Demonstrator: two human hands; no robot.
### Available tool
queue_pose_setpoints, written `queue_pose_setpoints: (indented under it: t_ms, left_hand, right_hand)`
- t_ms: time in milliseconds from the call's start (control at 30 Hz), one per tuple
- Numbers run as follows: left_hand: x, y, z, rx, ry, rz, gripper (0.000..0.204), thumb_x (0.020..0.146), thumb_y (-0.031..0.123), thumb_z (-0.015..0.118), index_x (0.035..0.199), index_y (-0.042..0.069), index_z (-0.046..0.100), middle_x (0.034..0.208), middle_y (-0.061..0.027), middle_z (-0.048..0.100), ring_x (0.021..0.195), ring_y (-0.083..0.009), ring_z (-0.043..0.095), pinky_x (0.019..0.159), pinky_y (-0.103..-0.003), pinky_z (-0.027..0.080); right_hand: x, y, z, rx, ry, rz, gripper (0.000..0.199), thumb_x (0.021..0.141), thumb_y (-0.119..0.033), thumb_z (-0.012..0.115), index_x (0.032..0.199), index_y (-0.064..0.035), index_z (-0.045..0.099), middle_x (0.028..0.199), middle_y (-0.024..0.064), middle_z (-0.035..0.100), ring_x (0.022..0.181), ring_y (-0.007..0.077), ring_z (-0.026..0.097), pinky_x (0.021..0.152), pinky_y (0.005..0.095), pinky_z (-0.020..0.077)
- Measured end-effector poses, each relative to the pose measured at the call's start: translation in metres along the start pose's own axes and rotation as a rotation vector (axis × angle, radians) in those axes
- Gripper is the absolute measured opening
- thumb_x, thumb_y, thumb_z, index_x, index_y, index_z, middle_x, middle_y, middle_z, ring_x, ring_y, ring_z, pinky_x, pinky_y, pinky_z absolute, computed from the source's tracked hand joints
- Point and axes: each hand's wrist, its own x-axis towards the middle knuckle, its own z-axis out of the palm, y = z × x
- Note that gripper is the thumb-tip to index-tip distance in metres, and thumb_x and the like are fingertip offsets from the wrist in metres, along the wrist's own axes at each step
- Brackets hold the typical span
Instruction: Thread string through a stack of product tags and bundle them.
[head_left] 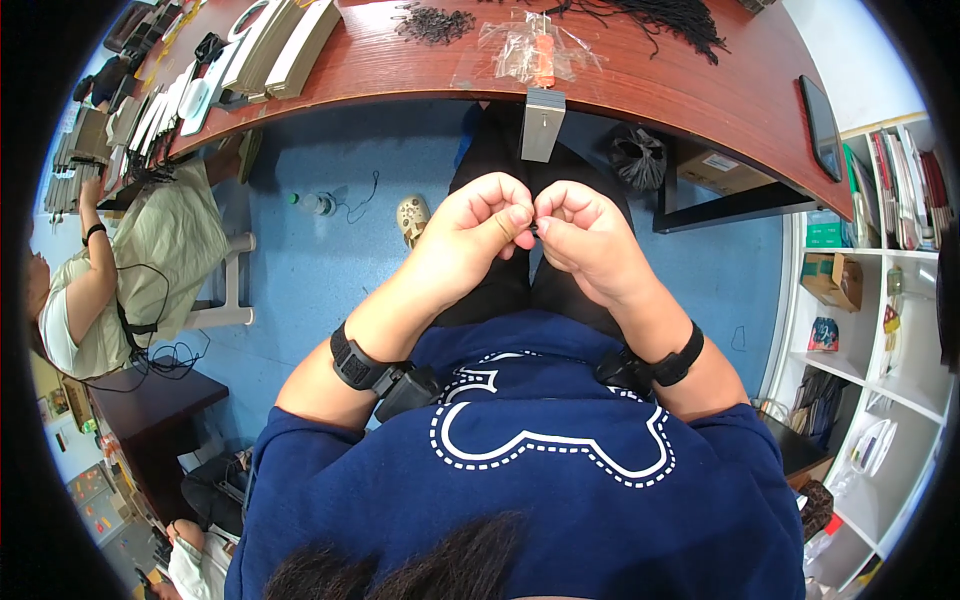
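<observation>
Over my lap, my left hand (487, 222) and my right hand (582, 242) meet, thumbs and fingertips pinched close together. Something tiny and dark shows between the fingertips, too small to name. Just beyond them, a grey metal block (543, 130) sticks out over the edge of the reddish-brown table (390, 70). Behind the block an orange piece (544, 60) lies among crumpled clear plastic film (510, 55). A heap of small black pieces (437, 25) is to its left on the tabletop, and a bundle of black cords (685, 28) to its right.
A phone (820, 128) rests at the table's right end. Stacks of pale cards (300, 50) stand at the left. A person (150, 260) sits to the left. White shelves (870, 300) with folders and boxes line the right. Under the table are a black plastic bag (638, 158) and a carton (720, 168).
</observation>
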Motion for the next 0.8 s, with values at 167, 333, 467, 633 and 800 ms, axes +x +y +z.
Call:
queue_pose_setpoints:
  t_ms: [167,333,467,633,800]
  left_hand:
    - [0.001,-0.002,-0.005,0.019,0.011,0.028,0.013,0.094,0.019,0.052,0.097,0.008,0.056,0.080,0.0019,0.057,0.068,-0.0057,0.052,0.062,-0.019,0.041]
    - [-0.004,0.006,-0.002,0.292,0.056,0.148,0.019,0.089,0.013,0.060,0.106,0.006,0.059,0.081,-0.0012,0.060,0.074,-0.0096,0.057,0.068,-0.022,0.045]
    - [-0.002,0.003,-0.012,0.949,0.094,0.497,0.023,0.080,0.006,0.068,0.102,0.005,0.064,0.085,-0.0042,0.062,0.079,-0.0119,0.060,0.069,-0.024,0.047]
    - [0.002,0.003,-0.015,0.764,0.166,0.339,0.007,0.084,0.003,0.061,0.091,0.002,0.061,0.085,-0.0034,0.058,0.076,-0.0104,0.058,0.067,-0.024,0.047]
    - [0.024,-0.027,-0.031,0.471,0.052,0.030,0.003,0.091,0.007,0.052,0.092,0.003,0.052,0.083,0.0003,0.054,0.077,-0.0066,0.054,0.070,-0.020,0.045]
  right_hand:
    - [0.000,-0.002,0.003,-0.056,0.054,-0.005,0.009,0.085,-0.010,0.062,0.091,-0.0059,0.058,0.069,-0.0049,0.054,0.052,-0.0007,0.039,0.043,0.0155,0.0256]
    - [0.000,-0.001,-0.004,0.019,0.007,-0.023,0.010,0.086,-0.011,0.062,0.092,-0.0031,0.059,0.069,-0.0050,0.054,0.051,-0.0007,0.038,0.043,0.0155,0.0253]
    - [0.001,-0.003,-0.002,-0.032,0.050,0.002,0.011,0.087,-0.012,0.061,0.093,-0.0028,0.060,0.068,-0.0051,0.053,0.050,-0.0004,0.038,0.043,0.0159,0.0252]
    - [0.000,-0.018,-0.013,-0.113,-0.006,0.015,0.015,0.090,-0.017,0.057,0.090,-0.0025,0.060,0.071,-0.0025,0.055,0.055,0.0024,0.046,0.046,0.0160,0.0316]
    - [0.009,-0.025,-0.014,0.158,-0.062,-0.165,0.021,0.090,-0.021,0.056,0.092,-0.0013,0.060,0.083,0.0054,0.063,0.067,0.0087,0.057,0.058,0.0197,0.0445]
